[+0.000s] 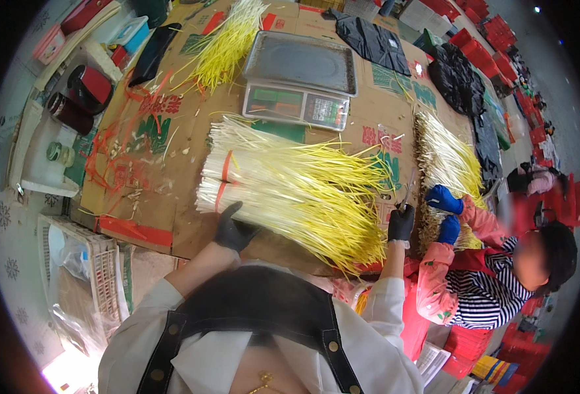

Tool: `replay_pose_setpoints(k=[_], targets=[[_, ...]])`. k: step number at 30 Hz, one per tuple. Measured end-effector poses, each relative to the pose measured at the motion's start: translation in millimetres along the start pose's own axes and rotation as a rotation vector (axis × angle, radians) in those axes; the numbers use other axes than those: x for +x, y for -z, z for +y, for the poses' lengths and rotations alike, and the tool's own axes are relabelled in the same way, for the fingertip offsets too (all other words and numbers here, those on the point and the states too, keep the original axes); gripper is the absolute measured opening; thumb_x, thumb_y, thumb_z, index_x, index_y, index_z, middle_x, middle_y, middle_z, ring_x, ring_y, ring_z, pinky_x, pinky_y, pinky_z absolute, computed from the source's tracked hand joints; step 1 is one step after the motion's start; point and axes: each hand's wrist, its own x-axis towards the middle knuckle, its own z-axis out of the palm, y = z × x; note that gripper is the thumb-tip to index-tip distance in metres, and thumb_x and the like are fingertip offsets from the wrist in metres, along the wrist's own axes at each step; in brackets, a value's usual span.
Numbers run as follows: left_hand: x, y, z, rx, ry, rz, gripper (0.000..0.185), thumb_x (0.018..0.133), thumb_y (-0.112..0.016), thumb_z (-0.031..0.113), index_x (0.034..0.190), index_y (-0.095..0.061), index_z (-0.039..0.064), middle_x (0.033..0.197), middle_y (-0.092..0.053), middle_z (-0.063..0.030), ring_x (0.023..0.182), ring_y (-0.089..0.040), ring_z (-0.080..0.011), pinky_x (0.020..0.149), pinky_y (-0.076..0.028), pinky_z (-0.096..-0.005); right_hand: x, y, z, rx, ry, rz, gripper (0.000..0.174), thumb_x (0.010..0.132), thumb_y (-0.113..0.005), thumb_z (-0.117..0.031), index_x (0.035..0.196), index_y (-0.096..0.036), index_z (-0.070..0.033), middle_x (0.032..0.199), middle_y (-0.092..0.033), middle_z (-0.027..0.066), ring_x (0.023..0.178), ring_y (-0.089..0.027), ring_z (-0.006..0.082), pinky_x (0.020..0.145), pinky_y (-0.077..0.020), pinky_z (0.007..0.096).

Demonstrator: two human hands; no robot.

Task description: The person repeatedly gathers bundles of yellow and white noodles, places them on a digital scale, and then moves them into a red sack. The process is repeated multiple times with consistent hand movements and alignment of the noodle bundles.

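Observation:
Before me on the cardboard-covered table lie two bundles of blanched yellow chives, side by side, each tied with an orange band. White stem ends point left and yellow leaves spread right. My left hand [235,229], in a black glove, grips the near side of the closer bundle [290,214], close to its band; some fingers are hidden. The farther bundle [270,160] rests against it. Right of the leaf tips, my right hand [401,224], also black-gloved, is closed around the handle of a knife [409,184], its narrow blade pointing away from me.
A digital weighing scale [297,79] stands beyond the bundles. Loose yellow chives [228,49] lie at far left. At right, a co-worker's blue-gloved hands [444,199] touch a chive pile [445,152]. Orange strips [105,152] litter the left side. Black plastic bags [373,42] lie at the back.

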Motion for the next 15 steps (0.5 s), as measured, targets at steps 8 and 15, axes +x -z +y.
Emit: replay_pose_setpoints(k=[8,15], targets=[[0.1,1.1,2.0,-0.032,0.035,0.076,0.062,0.090,-0.066,0.033,0.145,-0.049,0.008,0.143,-0.054,-0.0183,0.130,-0.051,-0.0397,0.112,-0.042,-0.0565,-119.6,1.9,-53.2,0.338,-0.013,-1.294,0.031,0.100,-0.067,-0.028,0.118,-0.067,-0.003,0.096,-0.070,0.0086,0.081,-0.065,0.0163,0.075,-0.0516,0.0305],[8.0,0.4,5.6,-0.071,0.067,0.066,0.064,0.091,-0.065,0.033,0.147,-0.047,0.008,0.145,-0.052,-0.0200,0.133,-0.049,-0.0414,0.114,-0.040,-0.0581,-153.7,-57.2,12.2,-0.237,0.328,-0.704,0.042,0.097,-0.072,-0.027,0.128,-0.064,0.000,0.113,-0.072,0.0101,0.103,-0.065,0.0193,0.092,-0.0521,0.0346]])
